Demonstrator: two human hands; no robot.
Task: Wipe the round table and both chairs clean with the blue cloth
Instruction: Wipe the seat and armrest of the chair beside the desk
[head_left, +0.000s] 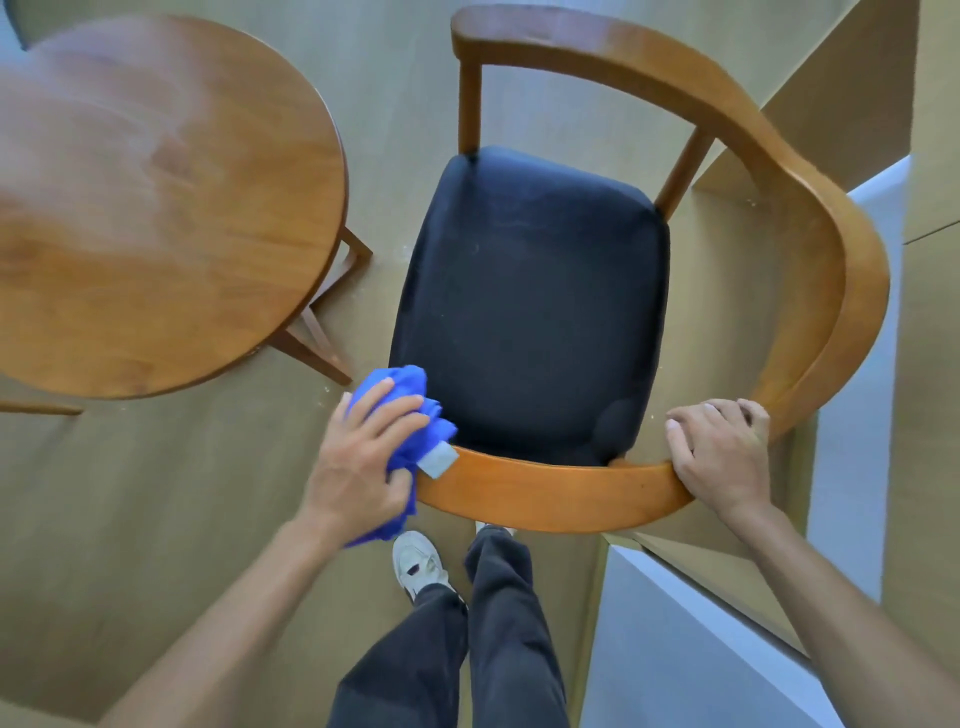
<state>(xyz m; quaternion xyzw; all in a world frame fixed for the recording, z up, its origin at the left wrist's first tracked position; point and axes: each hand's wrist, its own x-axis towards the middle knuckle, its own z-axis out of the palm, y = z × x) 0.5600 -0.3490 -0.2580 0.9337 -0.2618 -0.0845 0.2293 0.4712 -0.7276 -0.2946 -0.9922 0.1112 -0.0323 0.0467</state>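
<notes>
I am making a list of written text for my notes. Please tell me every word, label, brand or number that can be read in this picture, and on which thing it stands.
There is no text that can be read.
The blue cloth, gripped by the left hand, has a small pale tag: any print on it is too blurred to read.
The shoe has a dark mark: not readable.

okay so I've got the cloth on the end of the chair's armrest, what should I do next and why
Probably slide the blue cloth rightward along the chair's curved wooden rail toward your right hand. Your left hand grips it at the rail's left end, and the right hand already steadies the chair.
</notes>
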